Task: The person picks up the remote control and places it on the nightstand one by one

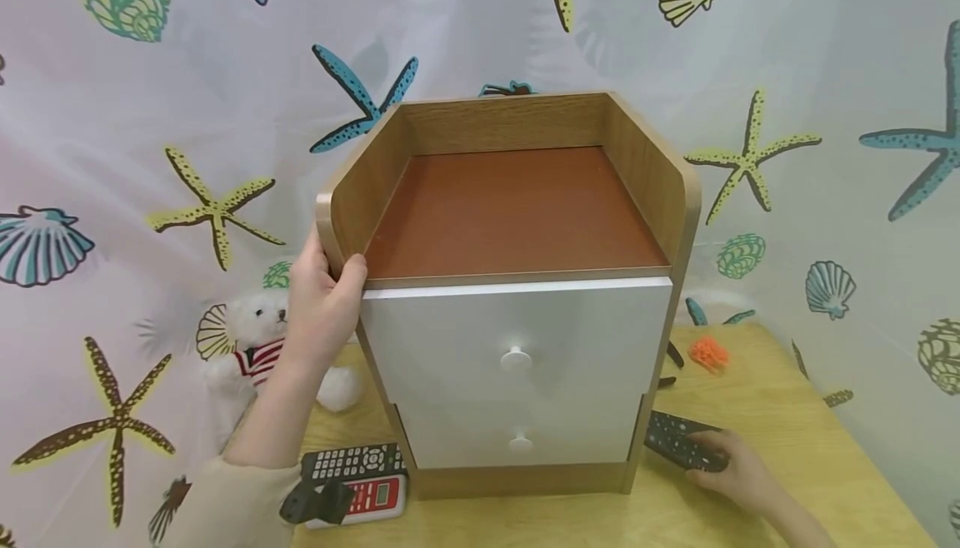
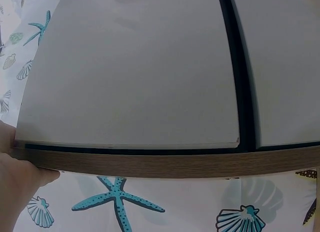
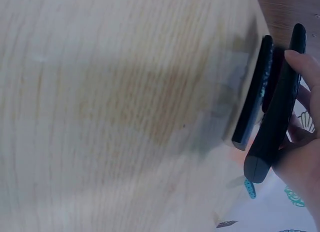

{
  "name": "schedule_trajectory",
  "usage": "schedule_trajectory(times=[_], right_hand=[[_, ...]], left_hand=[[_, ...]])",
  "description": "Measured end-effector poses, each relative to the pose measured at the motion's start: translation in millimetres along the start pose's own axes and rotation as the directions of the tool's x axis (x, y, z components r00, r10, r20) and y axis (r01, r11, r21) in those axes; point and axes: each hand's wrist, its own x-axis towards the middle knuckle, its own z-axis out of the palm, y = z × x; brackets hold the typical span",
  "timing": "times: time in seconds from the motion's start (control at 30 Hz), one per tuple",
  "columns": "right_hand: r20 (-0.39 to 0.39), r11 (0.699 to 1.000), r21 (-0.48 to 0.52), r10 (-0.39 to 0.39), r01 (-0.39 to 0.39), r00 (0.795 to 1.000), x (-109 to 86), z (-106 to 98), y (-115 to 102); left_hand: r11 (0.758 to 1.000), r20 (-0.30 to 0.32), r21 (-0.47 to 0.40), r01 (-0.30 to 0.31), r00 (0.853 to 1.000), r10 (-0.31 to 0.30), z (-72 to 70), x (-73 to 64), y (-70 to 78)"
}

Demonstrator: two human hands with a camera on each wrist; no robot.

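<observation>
A small wooden cabinet [image 1: 517, 215] with two white drawer fronts [image 1: 517, 381] stands in the middle of the head view. My left hand [image 1: 330, 298] grips its left side panel near the upper front corner, the thumb at the front edge. In the left wrist view the same hand [image 2: 22, 182] shows at the panel's wooden edge, below the white drawer front. To the right of the cabinet, my right hand [image 1: 731, 465] holds a black remote control [image 1: 675, 440] just above the table. The right wrist view shows this remote [image 3: 277, 117] between thumb and fingers, beside a second dark remote [image 3: 255, 92].
Left of the cabinet lie a black remote [image 1: 348, 463] and a white and red calculator [image 1: 382, 498]. Behind them sits a white teddy bear [image 1: 255, 331] in a striped top. An orange tuft [image 1: 708, 354] lies on the table [image 1: 810, 415] at right, before a patterned curtain [image 1: 847, 198].
</observation>
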Motion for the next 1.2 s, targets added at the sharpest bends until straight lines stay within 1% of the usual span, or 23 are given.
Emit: schedule_trajectory(times=[0.23, 0.43, 0.5, 0.67, 0.87, 0.97, 1.1, 1.13, 1.2], right_hand=[[0.004, 1.0, -0.007, -0.021, 0.021, 1.0, -4.4, -10.0, -16.6], [0.053, 1.0, -0.01, 0.03, -0.03, 0.998, -13.9, -22.5, -31.5], [0.065, 0.999, -0.025, 0.036, -0.034, 0.997, -18.0, -26.8, -33.6], [0.057, 0.998, -0.061, 0.028, -0.024, 0.998, -28.9, -36.2, -37.7], [0.083, 0.998, -0.054, 0.04, -0.036, 0.996, -39.1, -50.2, -45.0], [0.104, 0.997, -0.049, 0.061, -0.056, 0.993, -41.6, -59.5, -54.4], [0.119, 0.996, -0.066, 0.075, -0.068, 0.99, -43.8, -72.0, -74.4], [0.115, 0.994, -0.076, 0.082, -0.074, 0.99, -44.5, -75.0, -80.2], [0.098, 0.993, -0.105, 0.072, -0.062, 0.993, -45.6, -80.5, -91.3]], left_hand=[[1.0, -0.005, 0.0, -0.007, 1.0, 0.007, -1.9, 0.0, 0.0], [1.0, -0.002, 0.001, -0.015, 1.0, 0.015, -3.3, 0.1, 0.6], [1.0, -0.004, 0.002, -0.02, 1.0, 0.02, -3.4, 0.2, 0.8], [1.0, -0.005, -0.008, -0.03, 1.0, 0.03, -3.8, -0.1, 0.9], [1.0, 0.001, -0.006, -0.03, 1.0, 0.03, -3.2, -0.2, 2.3], [1.0, 0.004, -0.002, -0.029, 1.0, 0.029, -2.8, 0.3, 2.1], [1.0, 0.008, 0.003, -0.022, 1.0, 0.022, -2.7, 0.8, 1.4], [1.0, 0.008, 0.003, -0.022, 1.0, 0.022, -2.7, 0.9, 1.2], [1.0, 0.01, 0.0, -0.027, 1.0, 0.027, -2.7, 1.5, 1.0]])
